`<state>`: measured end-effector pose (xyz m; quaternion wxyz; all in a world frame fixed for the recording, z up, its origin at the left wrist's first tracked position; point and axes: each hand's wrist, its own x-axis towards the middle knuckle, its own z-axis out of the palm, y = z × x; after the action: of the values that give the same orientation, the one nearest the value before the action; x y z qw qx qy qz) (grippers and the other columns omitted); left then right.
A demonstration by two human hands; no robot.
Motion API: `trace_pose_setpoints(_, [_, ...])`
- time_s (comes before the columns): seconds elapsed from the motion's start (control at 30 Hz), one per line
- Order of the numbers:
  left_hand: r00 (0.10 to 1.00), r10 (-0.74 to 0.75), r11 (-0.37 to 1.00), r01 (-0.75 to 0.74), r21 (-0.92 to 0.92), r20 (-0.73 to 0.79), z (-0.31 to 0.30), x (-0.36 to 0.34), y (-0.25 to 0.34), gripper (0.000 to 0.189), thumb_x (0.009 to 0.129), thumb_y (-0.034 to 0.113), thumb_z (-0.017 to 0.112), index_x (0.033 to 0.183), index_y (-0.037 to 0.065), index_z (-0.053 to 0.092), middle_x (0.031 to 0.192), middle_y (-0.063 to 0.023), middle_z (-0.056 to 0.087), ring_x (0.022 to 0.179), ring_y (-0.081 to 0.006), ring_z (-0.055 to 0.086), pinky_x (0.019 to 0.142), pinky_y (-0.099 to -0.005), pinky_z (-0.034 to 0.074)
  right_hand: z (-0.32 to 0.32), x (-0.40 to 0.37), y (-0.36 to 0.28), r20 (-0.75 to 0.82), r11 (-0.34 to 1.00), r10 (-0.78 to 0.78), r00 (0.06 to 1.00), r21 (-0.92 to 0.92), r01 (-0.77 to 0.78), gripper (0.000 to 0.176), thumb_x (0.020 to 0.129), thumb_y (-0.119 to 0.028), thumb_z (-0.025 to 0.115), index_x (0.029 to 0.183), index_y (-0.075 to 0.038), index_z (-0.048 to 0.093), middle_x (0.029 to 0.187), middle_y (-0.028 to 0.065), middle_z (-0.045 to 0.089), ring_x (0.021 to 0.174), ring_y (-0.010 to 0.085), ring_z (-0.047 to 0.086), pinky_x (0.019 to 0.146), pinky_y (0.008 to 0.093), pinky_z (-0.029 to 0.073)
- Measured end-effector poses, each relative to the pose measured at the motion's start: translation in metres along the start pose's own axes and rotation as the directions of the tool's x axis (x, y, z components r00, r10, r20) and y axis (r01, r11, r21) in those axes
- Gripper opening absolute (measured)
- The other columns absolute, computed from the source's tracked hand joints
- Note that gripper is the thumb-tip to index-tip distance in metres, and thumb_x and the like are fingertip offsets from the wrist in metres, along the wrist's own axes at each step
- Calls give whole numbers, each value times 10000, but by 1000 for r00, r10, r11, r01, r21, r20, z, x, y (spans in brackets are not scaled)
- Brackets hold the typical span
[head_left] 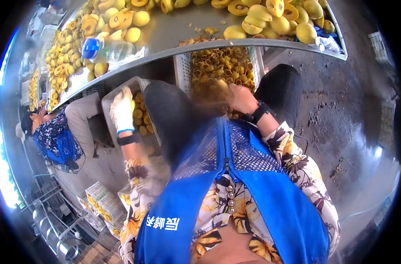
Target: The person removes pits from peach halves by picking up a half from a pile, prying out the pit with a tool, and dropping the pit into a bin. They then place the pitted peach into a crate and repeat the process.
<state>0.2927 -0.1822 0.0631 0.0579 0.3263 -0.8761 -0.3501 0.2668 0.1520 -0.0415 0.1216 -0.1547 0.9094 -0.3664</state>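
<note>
My left hand (122, 111), in a white glove, is over the crate (107, 103) at the left. Its fingers are bunched together, and a bit of yellow shows at its side; what it grips is not clear. Yellow fruit pieces (141, 115) lie in that crate. My right hand (242, 99) is bare and closed, with a yellowish fruit piece (224, 86) blurred at its fingers. Below it stands a white crate (183, 72) holding many hollow brown and yellow pieces (222, 64).
A metal table (174, 26) with halved yellow fruit (257, 17) runs across the top. On it are a blue-capped bottle (106, 49) and a crumpled white bag (328, 44). Another person (62, 132) sits at the left. Stacked fruit crates (104, 200) stand at the lower left.
</note>
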Motion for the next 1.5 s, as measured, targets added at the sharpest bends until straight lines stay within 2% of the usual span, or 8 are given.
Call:
trace_pose_setpoints(0.07, [978, 184, 687, -56, 724, -99, -9, -3, 7, 422, 834, 408, 524, 1041, 52, 616, 1023, -196, 606, 932, -373, 577, 829, -421, 449, -5, 1, 3, -6, 997, 26, 1000, 77, -26, 190, 770, -198, 563, 792, -17, 509, 720, 185, 565, 702, 357, 568, 612, 414, 452])
trace_pose_setpoints(0.2, [911, 395, 867, -411, 280, 115, 32, 1, 90, 469, 818, 424, 542, 1057, 24, 600, 1074, -176, 598, 1016, -333, 554, 873, -373, 429, -3, 2, 9, -121, 993, 13, 993, 115, 1, 206, 747, -205, 586, 796, -28, 493, 697, 187, 553, 679, 359, 562, 597, 412, 449])
trace_pose_setpoints(0.47, [304, 896, 271, -952, 146, 324, 255, -17, 277, 364, 765, 382, 596, 1044, 149, 593, 1101, -178, 557, 974, -352, 559, 818, -433, 458, -38, -38, 23, -210, 968, 10, 978, 249, 44, 202, 755, -171, 602, 761, -19, 469, 620, 204, 521, 588, 382, 542, 527, 418, 420])
trace_pose_setpoints(0.7, [586, 769, 613, -789, -35, 258, 233, -27, 286, 378, 803, 305, 577, 1102, 72, 569, 894, -161, 645, 756, -266, 644, 677, -357, 518, -77, -66, 12, -395, 909, 307, 866, 391, -144, 235, 786, -138, 596, 965, -5, 523, 608, 125, 556, 556, 225, 593, 514, 328, 452])
trace_pose_setpoints(0.87, [625, 438, 769, 112, -630, 646, 154, -26, 228, 290, 869, 192, 554, 1117, 41, 561, 915, -71, 641, 563, -151, 610, 415, -256, 470, -93, -23, -11, -602, 925, 205, 771, 377, 49, 395, 788, -167, 625, 1113, 11, 485, 709, 94, 591, 605, 122, 546, 550, 270, 456])
trace_pose_setpoints(1.07, [649, 668, 703, -388, -597, 365, 114, -50, 168, 454, 937, 388, 424, 1095, -21, 542, 1003, -77, 601, 892, -152, 566, 765, -279, 468, -76, 29, -55, -370, 659, 166, 914, 731, 177, 450, 813, -232, 613, 1163, 13, 473, 857, 141, 632, 744, 226, 630, 668, 308, 493])
trace_pose_setpoints(1.2, [791, 312, 380, 404, -832, 526, 122, -74, 152, 322, 944, 294, 442, 1094, 28, 542, 999, -71, 582, 895, -160, 554, 780, -272, 471, -67, 27, -83, -350, 772, 206, 914, 632, 69, 374, 825, -178, 597, 1129, 2, 474, 796, 161, 629, 644, 271, 637, 593, 349, 494])
trace_pose_setpoints(1.5, [778, 601, 468, -155, -870, 185, 141, -41, 132, 374, 943, 381, 403, 977, 43, 560, 839, -33, 573, 805, -130, 533, 717, -255, 424, -66, 3, -92, -295, 979, 36, 955, 200, 25, 224, 820, -128, 530, 946, 20, 420, 681, 269, 563, 675, 440, 558, 574, 487, 426])
